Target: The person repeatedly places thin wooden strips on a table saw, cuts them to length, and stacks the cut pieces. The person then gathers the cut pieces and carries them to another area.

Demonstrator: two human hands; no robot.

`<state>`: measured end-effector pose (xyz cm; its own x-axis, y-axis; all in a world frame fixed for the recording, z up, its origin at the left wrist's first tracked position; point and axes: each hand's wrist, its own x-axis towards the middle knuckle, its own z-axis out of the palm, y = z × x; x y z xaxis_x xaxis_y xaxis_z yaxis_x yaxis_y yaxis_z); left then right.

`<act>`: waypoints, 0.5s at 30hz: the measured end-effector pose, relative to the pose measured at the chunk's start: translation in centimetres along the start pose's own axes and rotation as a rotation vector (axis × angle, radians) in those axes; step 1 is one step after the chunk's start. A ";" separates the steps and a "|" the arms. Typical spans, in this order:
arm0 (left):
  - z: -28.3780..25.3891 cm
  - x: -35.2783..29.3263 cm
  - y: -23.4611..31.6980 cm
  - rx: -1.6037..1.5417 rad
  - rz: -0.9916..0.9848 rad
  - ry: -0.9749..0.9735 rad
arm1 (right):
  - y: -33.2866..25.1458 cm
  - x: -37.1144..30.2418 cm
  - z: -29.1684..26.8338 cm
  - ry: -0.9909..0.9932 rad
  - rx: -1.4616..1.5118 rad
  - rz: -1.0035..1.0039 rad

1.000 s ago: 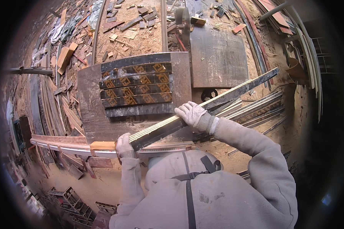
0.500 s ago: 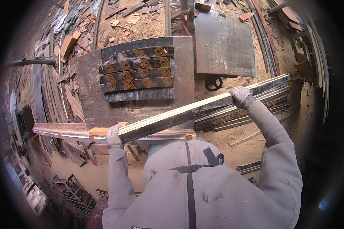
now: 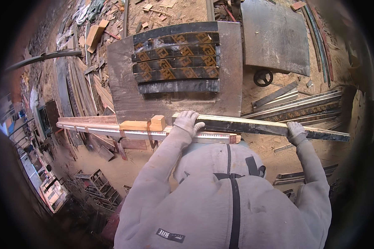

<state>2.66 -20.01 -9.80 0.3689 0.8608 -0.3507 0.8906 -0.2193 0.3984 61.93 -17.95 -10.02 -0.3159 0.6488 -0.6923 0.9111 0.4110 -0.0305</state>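
1. The left hand [image 3: 188, 123], in a soft grey glove, holds the near end of a long, flat, dark board [image 3: 257, 125].
2. The right hand [image 3: 296, 133] grips the board farther along.
3. The board lies across a rough metal table [image 3: 230, 83].

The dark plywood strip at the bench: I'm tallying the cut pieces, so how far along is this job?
Five dark strips already lie side by side on the steel table. In hand: a long dark plywood strip, left hand on its near end, right hand farther along, laid along the wooden fence rail. More long strips wait on the sawdust floor.
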 end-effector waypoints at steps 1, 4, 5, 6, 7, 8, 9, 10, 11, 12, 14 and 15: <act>0.1 -0.2 0.4 0.012 -0.036 0.022 | -0.3 0.1 0.2 0.017 0.016 -0.025; 0.5 -0.8 0.5 -0.047 -0.057 -0.052 | -1.2 0.6 0.2 0.044 -0.004 0.006; 0.5 -1.1 0.1 -0.063 -0.067 -0.047 | -1.6 1.0 0.1 0.038 0.006 0.005; 0.5 -1.3 -0.4 -0.083 -0.068 0.004 | -2.0 1.4 -0.1 0.061 0.012 -0.009; 0.5 -1.5 -1.0 -0.110 -0.101 -0.020 | -2.4 1.8 -0.4 0.079 0.030 -0.046; 0.4 -1.8 -1.5 -0.103 -0.111 -0.035 | -2.9 2.2 -0.5 0.088 0.029 -0.057; 0.4 -2.0 -2.0 -0.098 -0.124 -0.032 | -3.2 2.5 -0.8 0.103 0.030 -0.076; 0.3 -2.2 -2.4 -0.092 -0.154 -0.035 | -3.7 2.7 -0.9 0.180 0.038 -0.136; 0.3 -2.3 -2.8 -0.094 -0.129 -0.029 | -4.0 2.9 -1.1 0.121 0.036 -0.088; 0.2 -2.4 -3.1 -0.095 -0.121 -0.030 | -4.3 3.0 -1.1 0.079 0.039 -0.056; 0.1 -2.3 -3.7 -0.105 -0.105 -0.018 | -4.6 3.2 -1.1 0.091 0.043 -0.038; 0.1 -2.1 -3.9 -0.112 -0.096 -0.008 | -4.7 3.2 -1.0 0.106 0.026 -0.037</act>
<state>-1.53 -21.03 -10.69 0.2858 0.8717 -0.3981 0.8868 -0.0832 0.4545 56.33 -17.17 -11.37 -0.3740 0.6984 -0.6102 0.9046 0.4197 -0.0741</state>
